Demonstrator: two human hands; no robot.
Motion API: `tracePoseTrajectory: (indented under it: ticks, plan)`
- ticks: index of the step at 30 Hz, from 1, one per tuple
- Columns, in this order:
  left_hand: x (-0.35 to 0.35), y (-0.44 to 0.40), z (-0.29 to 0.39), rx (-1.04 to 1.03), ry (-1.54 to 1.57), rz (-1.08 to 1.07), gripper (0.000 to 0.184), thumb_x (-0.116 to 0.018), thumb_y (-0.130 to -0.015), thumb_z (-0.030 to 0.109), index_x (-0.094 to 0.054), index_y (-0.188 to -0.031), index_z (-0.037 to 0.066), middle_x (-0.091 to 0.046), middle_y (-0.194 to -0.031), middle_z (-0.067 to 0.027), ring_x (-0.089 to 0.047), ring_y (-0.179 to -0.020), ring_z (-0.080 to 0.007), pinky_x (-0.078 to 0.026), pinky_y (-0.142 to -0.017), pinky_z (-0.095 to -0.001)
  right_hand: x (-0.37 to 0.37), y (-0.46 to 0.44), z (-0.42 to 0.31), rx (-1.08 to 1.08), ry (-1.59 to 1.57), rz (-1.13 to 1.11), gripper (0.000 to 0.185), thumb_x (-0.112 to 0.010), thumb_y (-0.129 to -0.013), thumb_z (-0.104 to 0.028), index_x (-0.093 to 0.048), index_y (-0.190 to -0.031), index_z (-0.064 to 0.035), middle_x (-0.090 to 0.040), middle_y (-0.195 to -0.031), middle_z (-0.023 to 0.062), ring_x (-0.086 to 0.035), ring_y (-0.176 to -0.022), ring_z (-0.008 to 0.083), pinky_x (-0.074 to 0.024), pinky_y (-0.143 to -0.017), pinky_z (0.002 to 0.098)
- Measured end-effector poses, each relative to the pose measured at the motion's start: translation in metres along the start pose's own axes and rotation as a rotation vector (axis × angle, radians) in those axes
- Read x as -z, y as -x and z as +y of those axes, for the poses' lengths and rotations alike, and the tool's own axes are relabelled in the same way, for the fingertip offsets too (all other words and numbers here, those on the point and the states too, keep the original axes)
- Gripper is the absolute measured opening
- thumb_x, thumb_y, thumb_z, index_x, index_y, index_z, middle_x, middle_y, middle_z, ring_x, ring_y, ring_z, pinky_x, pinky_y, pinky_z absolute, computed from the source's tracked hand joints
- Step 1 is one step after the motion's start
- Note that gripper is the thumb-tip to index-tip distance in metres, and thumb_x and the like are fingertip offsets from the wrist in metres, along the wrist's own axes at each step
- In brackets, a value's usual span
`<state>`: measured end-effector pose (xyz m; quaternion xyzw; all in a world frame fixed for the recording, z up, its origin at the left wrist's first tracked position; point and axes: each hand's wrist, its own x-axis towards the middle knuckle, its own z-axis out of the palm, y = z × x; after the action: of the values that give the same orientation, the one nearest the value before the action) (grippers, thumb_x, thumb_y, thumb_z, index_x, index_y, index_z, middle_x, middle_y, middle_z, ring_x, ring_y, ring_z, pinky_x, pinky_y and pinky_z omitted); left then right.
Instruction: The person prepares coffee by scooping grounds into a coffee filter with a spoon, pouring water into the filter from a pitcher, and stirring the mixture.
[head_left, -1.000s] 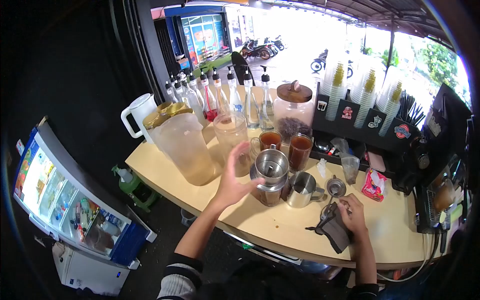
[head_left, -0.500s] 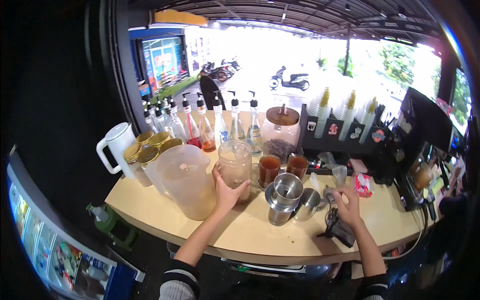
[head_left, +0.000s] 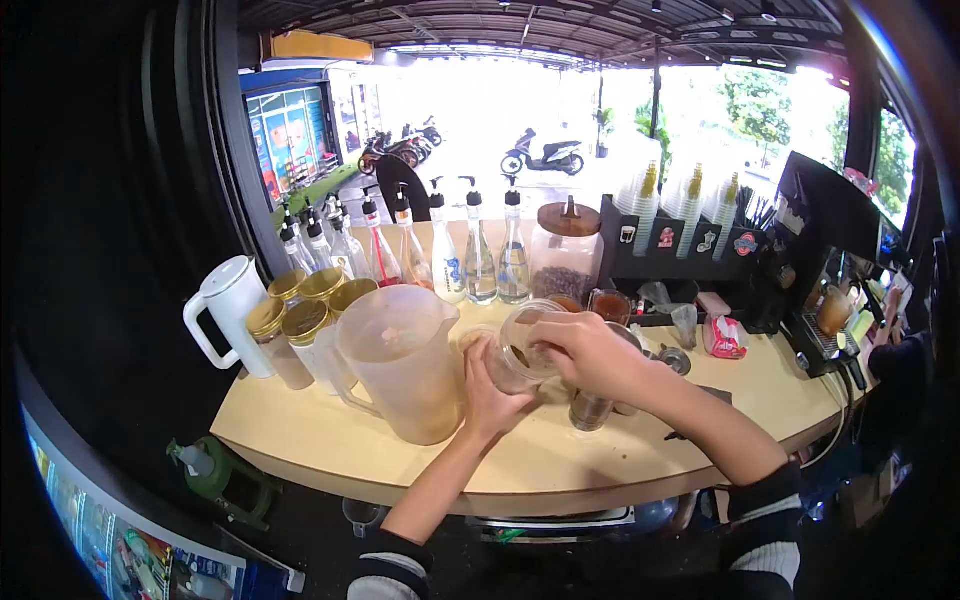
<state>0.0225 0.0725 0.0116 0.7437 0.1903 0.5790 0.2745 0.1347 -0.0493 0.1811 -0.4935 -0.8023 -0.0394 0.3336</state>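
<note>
My left hand [head_left: 492, 398] is wrapped round a clear jar [head_left: 510, 376], which leans to the right above the counter. Over the jar's mouth, my right hand [head_left: 585, 345] has its fingers pinched and dipped inside. Whatever they hold is hidden, though something dark shows in the jar. Left of the jar stands a large translucent pitcher [head_left: 405, 375] with a handle. Under my right forearm, a metal cup [head_left: 590, 412] is partly covered. Two glass mugs of reddish-brown drink, one a mug [head_left: 610, 306] behind my right hand, are mostly hidden.
Gold-lidded jars [head_left: 305, 322] and a white jug [head_left: 232, 310] stand at the left. Pump bottles [head_left: 480, 265] line the back beside a large brown-lidded jar [head_left: 567, 255]. A cup rack [head_left: 665, 245] and a red-white packet [head_left: 725, 337] are at the right.
My right hand has come left from the small metal item to the jar's mouth. My left hand has lifted and tilted the jar. The view has shifted a little.
</note>
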Motion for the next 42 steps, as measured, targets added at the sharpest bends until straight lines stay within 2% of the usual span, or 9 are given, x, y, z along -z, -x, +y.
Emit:
tracePoseTrajectory:
  ticks: [8,12,17,19,21,32,35,38,42]
  plan:
    - [0.011,-0.003,-0.002,0.063,0.044,0.007,0.104,-0.09,-0.053,0.027,-0.029,-0.134,0.005,-0.045,-0.128,-0.0202,-0.046,-0.12,-0.037,-0.039,-0.101,-0.0439,-0.047,-0.041,0.018,-0.41,0.191,-0.495,0.011,-0.064,-0.069,-0.003,-0.068,-0.078,0.0023,-0.066,-0.082,0.0215,-0.065,-0.076,0.0338,-0.0529,-0.068,0.0372]
    - [0.011,-0.004,-0.003,-0.055,-0.08,0.002,0.107,-0.09,-0.053,0.03,-0.027,-0.135,0.005,-0.044,-0.13,-0.0217,-0.045,-0.122,-0.0381,-0.039,-0.102,-0.045,-0.105,-0.021,0.112,0.043,0.509,-0.766,0.008,-0.065,-0.07,-0.01,-0.066,-0.073,-0.0025,-0.066,-0.085,0.0173,-0.066,-0.077,0.0277,-0.0507,-0.067,0.0366]
    - [0.015,-0.007,-0.001,0.016,-0.042,-0.037,0.107,-0.088,-0.058,0.029,-0.023,-0.139,0.007,-0.044,-0.132,-0.0243,-0.045,-0.123,-0.0407,-0.04,-0.101,-0.0451,-0.05,-0.062,0.02,0.061,0.602,-1.04,0.016,-0.067,-0.069,-0.015,-0.068,-0.078,-0.003,-0.067,-0.08,0.0168,-0.067,-0.076,0.0279,-0.0517,-0.068,0.0363]
    - [0.012,-0.007,-0.001,-0.01,-0.069,-0.014,0.108,-0.088,-0.058,0.028,-0.021,-0.14,0.009,-0.044,-0.133,-0.0244,-0.046,-0.123,-0.0403,-0.041,-0.1,-0.0447,-0.049,-0.056,0.021,-0.263,0.604,-0.803,0.024,-0.074,-0.061,-0.012,-0.071,-0.083,-0.003,-0.07,-0.091,0.0153,-0.069,-0.081,0.0261,-0.0542,-0.069,0.0342]
    - [0.011,-0.007,-0.001,-0.008,-0.037,-0.016,0.107,-0.088,-0.059,0.028,-0.022,-0.14,0.01,-0.043,-0.133,-0.0245,-0.045,-0.123,-0.0401,-0.041,-0.1,-0.0446,-0.052,-0.048,0.027,-0.317,0.536,-0.717,0.022,-0.072,-0.062,-0.012,-0.072,-0.082,-0.0039,-0.069,-0.089,0.0169,-0.069,-0.082,0.0282,-0.054,-0.07,0.037]
    - [0.009,-0.009,-0.004,-0.237,-0.098,0.048,0.101,-0.088,-0.055,0.021,-0.029,-0.135,0.008,-0.044,-0.127,-0.0212,-0.044,-0.118,-0.0391,-0.04,-0.1,-0.0458,-0.105,-0.022,0.11,0.134,0.583,-0.792,0.018,-0.073,-0.063,-0.016,-0.072,-0.08,-0.0113,-0.068,-0.087,0.0068,-0.063,-0.073,0.0186,-0.0531,-0.072,0.033]
    - [0.007,-0.008,-0.009,-0.222,-0.094,0.065,0.105,-0.092,-0.049,0.023,-0.031,-0.134,0.007,-0.043,-0.127,-0.0189,-0.044,-0.119,-0.0377,-0.038,-0.101,-0.0448,-0.12,-0.037,0.099,-0.169,0.555,-0.939,0.016,-0.072,-0.064,-0.013,-0.071,-0.08,-0.0117,-0.068,-0.085,0.0068,-0.061,-0.072,0.0191,-0.053,-0.072,0.033]
    - [0.008,-0.008,-0.008,-0.204,-0.074,0.046,0.104,-0.091,-0.049,0.022,-0.031,-0.133,0.007,-0.044,-0.127,-0.019,-0.044,-0.118,-0.0377,-0.038,-0.101,-0.0448,-0.079,-0.03,0.067,0.107,0.611,-0.771,0.014,-0.072,-0.066,-0.013,-0.072,-0.079,-0.0101,-0.069,-0.087,0.0077,-0.063,-0.074,0.0203,-0.0532,-0.072,0.0342]
    - [0.008,-0.009,-0.006,-0.216,-0.083,0.053,0.104,-0.091,-0.05,0.021,-0.032,-0.133,0.007,-0.044,-0.127,-0.0187,-0.045,-0.119,-0.0376,-0.038,-0.101,-0.0446,-0.085,-0.019,0.084,0.005,0.533,-0.783,0.013,-0.069,-0.068,-0.014,-0.072,-0.078,-0.0064,-0.069,-0.086,0.0121,-0.066,-0.075,0.024,-0.0532,-0.069,0.0356]
